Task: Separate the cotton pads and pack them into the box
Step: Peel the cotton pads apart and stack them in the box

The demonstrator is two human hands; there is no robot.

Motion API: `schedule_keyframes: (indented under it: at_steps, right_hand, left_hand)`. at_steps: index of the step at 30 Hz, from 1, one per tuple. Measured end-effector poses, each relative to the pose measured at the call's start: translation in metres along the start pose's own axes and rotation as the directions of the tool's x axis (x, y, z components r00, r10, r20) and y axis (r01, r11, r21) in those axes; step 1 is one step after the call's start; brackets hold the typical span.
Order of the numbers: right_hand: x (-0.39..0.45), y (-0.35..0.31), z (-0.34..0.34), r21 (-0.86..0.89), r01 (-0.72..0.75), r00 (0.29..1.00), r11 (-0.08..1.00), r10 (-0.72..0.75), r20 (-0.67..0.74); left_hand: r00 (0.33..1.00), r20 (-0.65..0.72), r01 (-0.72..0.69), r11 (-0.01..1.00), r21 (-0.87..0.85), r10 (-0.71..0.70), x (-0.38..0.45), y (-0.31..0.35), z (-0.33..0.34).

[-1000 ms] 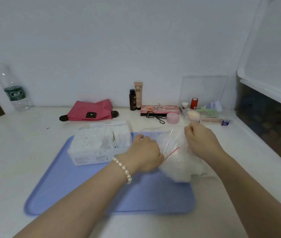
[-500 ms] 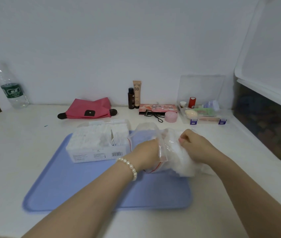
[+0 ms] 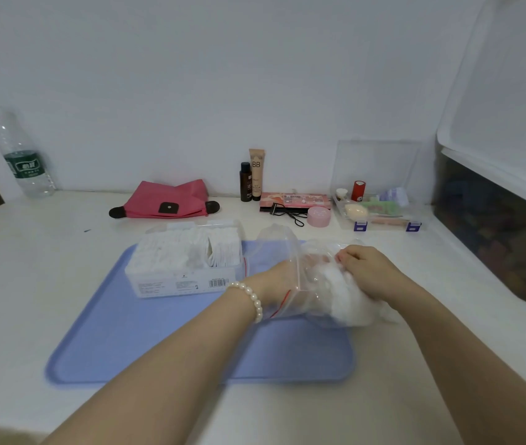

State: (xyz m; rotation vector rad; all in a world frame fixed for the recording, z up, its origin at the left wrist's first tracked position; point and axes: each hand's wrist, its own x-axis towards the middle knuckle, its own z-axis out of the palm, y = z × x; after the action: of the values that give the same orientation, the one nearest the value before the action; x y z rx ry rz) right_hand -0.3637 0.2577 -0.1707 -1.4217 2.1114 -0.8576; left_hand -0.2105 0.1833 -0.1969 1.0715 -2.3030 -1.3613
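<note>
Centre frame, the left hand (image 3: 282, 277) is plunged inside one clear zip bag (image 3: 290, 252) of loose cotton pads (image 3: 348, 297); whether its fingers are spread or pinched cannot be told through the plastic. The right hand (image 3: 372, 273) clamps the bag's outside, fingers pressed together on the plastic. Left of the bag, one open box (image 3: 184, 277) already packed with pads stands on one blue tray (image 3: 158, 342). Along the top wall: one water bottle (image 3: 23, 159), one pink pouch (image 3: 171, 200), two cosmetic tubes (image 3: 252, 178).
</note>
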Motion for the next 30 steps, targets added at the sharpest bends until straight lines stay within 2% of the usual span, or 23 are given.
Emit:
schedule_keyframes:
  at_steps: [2,4,8,11,14,17,19,21,24,26,30]
  right_hand:
    - [-0.001,-0.001,-0.001,0.025,-0.015,1.000,1.000,0.015,0.000]
    - [-0.002,-0.001,-0.001,0.029,-0.017,1.000,0.999,0.017,-0.002]
    - [0.001,0.005,0.002,-0.019,0.007,1.000,1.000,-0.007,-0.026]
    - [0.004,0.007,0.003,-0.055,0.018,0.998,0.998,-0.021,-0.052]
    - [0.006,0.010,0.001,-0.065,0.007,0.998,0.998,-0.011,-0.066]
    - [0.008,0.015,0.001,-0.081,0.007,0.997,0.997,-0.012,-0.072]
    - [0.008,0.017,0.002,-0.098,0.004,0.997,0.995,-0.012,-0.079]
    - [0.009,0.020,0.003,-0.108,0.002,0.996,0.994,-0.012,-0.091]
    - [0.010,0.023,0.003,-0.124,-0.013,0.993,0.992,-0.002,-0.116]
    - [0.011,0.027,0.001,-0.128,-0.020,0.991,0.992,0.003,-0.134]
    - [0.014,0.031,-0.008,-0.136,-0.023,0.990,0.990,0.004,-0.141]
  left_hand:
    - [0.992,-0.111,-0.049,0.998,0.029,0.051,0.005,-0.004,0.004]
    - [0.989,-0.144,-0.033,0.997,-0.075,0.022,0.004,0.000,0.007]
    - [0.986,-0.162,0.007,0.974,-0.225,-0.045,-0.003,0.008,0.005]
    - [0.981,-0.084,0.116,0.880,-0.461,-0.174,-0.007,0.014,-0.004]
    - [0.980,-0.111,0.091,0.864,-0.495,-0.167,-0.012,0.020,-0.012]
    - [0.963,-0.178,0.133,0.934,-0.332,-0.201,-0.006,0.009,-0.017]
    - [0.960,-0.192,0.178,0.975,-0.133,-0.202,-0.001,-0.004,-0.020]
    - [0.950,-0.301,0.134,0.980,0.148,-0.085,-0.004,-0.011,-0.025]
    - [0.943,-0.299,0.002,0.895,0.446,0.147,-0.033,0.005,-0.034]
    - [0.909,-0.332,-0.068,0.878,0.474,0.250,-0.048,0.013,-0.038]
    - [0.895,-0.354,-0.114,0.905,0.410,0.273,-0.048,0.010,-0.045]
